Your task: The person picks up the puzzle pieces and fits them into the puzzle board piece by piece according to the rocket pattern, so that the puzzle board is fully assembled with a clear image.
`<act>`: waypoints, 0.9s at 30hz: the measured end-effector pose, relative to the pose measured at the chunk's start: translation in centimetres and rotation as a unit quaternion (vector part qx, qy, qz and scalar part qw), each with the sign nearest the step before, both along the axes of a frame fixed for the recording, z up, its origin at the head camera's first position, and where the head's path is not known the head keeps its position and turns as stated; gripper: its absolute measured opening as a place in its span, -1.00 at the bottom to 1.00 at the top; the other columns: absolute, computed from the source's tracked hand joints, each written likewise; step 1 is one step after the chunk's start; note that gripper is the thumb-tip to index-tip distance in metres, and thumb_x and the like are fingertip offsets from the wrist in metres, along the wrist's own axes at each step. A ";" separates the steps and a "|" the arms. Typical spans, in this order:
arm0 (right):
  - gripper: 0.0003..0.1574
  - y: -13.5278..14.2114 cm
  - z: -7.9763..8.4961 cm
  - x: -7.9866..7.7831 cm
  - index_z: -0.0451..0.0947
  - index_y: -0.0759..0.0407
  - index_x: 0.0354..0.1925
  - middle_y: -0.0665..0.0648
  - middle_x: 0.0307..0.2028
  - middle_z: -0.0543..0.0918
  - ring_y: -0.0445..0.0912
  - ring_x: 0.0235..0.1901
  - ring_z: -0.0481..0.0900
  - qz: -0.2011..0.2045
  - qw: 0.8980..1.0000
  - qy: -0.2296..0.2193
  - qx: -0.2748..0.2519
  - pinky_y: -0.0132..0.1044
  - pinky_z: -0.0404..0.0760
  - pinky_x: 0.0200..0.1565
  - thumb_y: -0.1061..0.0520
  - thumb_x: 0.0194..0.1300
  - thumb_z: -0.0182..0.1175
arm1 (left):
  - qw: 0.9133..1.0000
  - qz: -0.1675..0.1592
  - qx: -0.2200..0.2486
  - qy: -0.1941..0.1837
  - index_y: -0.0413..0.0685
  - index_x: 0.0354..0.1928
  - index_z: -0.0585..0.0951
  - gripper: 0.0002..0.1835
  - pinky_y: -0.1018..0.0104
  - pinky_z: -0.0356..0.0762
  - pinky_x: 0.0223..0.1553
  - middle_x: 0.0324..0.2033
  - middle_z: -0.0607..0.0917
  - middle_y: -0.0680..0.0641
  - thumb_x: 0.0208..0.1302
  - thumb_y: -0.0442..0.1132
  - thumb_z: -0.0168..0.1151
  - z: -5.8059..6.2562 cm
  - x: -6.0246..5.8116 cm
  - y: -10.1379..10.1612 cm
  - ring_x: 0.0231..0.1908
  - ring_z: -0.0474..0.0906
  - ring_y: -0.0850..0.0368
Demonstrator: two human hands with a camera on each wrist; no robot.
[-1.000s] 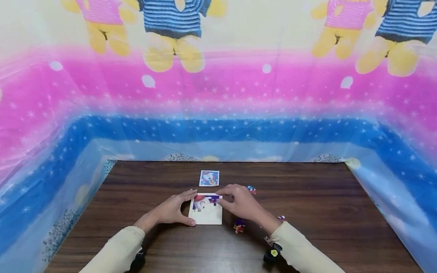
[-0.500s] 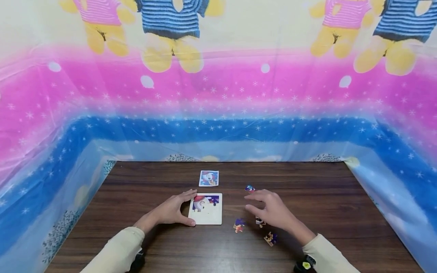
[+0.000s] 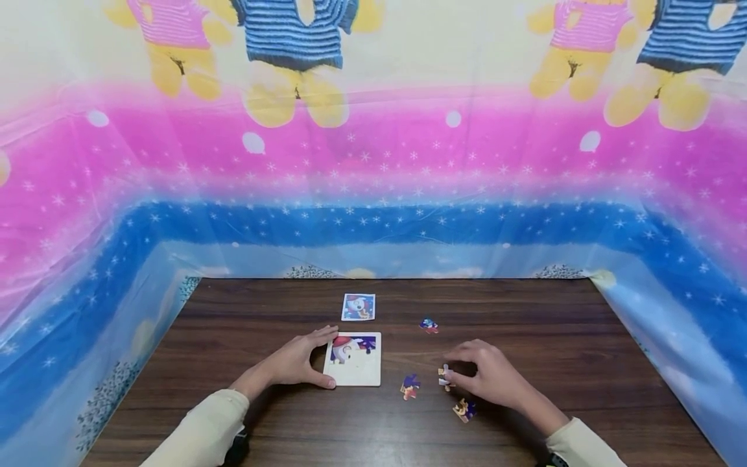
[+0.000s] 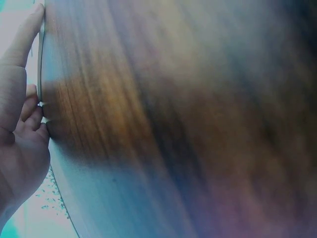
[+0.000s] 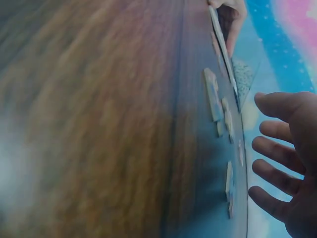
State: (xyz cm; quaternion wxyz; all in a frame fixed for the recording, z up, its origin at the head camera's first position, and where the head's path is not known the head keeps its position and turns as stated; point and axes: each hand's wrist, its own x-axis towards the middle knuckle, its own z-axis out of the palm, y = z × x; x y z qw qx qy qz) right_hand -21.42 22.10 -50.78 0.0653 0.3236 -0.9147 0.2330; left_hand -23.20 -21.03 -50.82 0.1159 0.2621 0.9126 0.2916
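Observation:
The left hand (image 3: 299,360) holds a square puzzle board (image 3: 357,373) at its left side, thumb at the near corner and fingers at the far corner. Along the board's upper part lie fitted pieces showing a white animal face, a red hat and purple background; its lower part is bare cream. Farther right, the right hand (image 3: 489,373) reaches low over the table, with its thumb overlapping a white-and-tan jigsaw piece (image 3: 443,373). Its fingers (image 5: 277,151) look spread apart in the right wrist view, with nothing between them. In the left wrist view the left thumb (image 4: 22,37) is extended.
A small picture card (image 3: 358,307) lies beyond the board. Loose jigsaw pieces surround the right hand: a purple-and-orange piece (image 3: 410,386), a brown-and-purple piece (image 3: 464,410) and a blue-and-red piece (image 3: 428,325). Patterned cloth (image 3: 373,224) stands behind the dark wooden table (image 3: 280,428).
From the board's upper right corner, the right hand has moved right and toward the person, down to the loose pieces. The left hand stays on the board.

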 end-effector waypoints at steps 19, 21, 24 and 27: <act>-0.56 0.8 -0.7 0.1 0.80 -0.08 -0.04 -0.15 -0.13 0.64 -0.18 -0.11 0.56 -0.004 0.998 -0.031 0.053 -0.07 0.59 -0.11 -0.26 0.24 0.43 | 1.000 0.000 0.008 -0.011 -0.11 0.56 0.26 0.13 -0.25 0.16 0.44 0.57 0.19 -0.13 0.05 0.24 0.56 0.1 0.0 0.1 0.55 0.06 -0.19; -0.58 0.8 -0.8 0.1 0.80 -0.08 -0.05 -0.17 -0.14 0.63 -0.18 -0.12 0.55 -0.005 0.998 -0.030 0.052 -0.06 0.57 -0.11 -0.25 0.23 0.44 | 1.000 0.000 0.008 -0.011 -0.12 0.56 0.26 0.13 -0.26 0.16 0.44 0.57 0.19 -0.14 0.05 0.24 0.56 0.1 0.0 0.1 0.55 0.06 -0.20; -0.61 0.8 -0.9 0.0 0.80 -0.10 -0.07 -0.19 -0.15 0.62 -0.18 -0.12 0.54 -0.008 0.998 -0.031 0.050 -0.06 0.56 -0.13 -0.25 0.24 0.44 | 1.000 0.000 0.007 -0.013 -0.10 0.57 0.25 0.13 -0.26 0.15 0.44 0.57 0.19 -0.13 0.06 0.24 0.55 0.1 0.0 0.0 0.55 0.06 -0.20; -0.65 0.7 -0.9 -0.1 0.81 -0.14 -0.09 -0.21 -0.17 0.61 -0.19 -0.13 0.54 -0.006 0.998 -0.035 0.049 -0.09 0.55 -0.15 -0.24 0.25 0.43 | 1.000 0.001 0.006 -0.013 -0.09 0.57 0.26 0.12 -0.26 0.14 0.45 0.57 0.19 -0.11 0.06 0.24 0.55 0.0 0.0 0.0 0.55 0.05 -0.19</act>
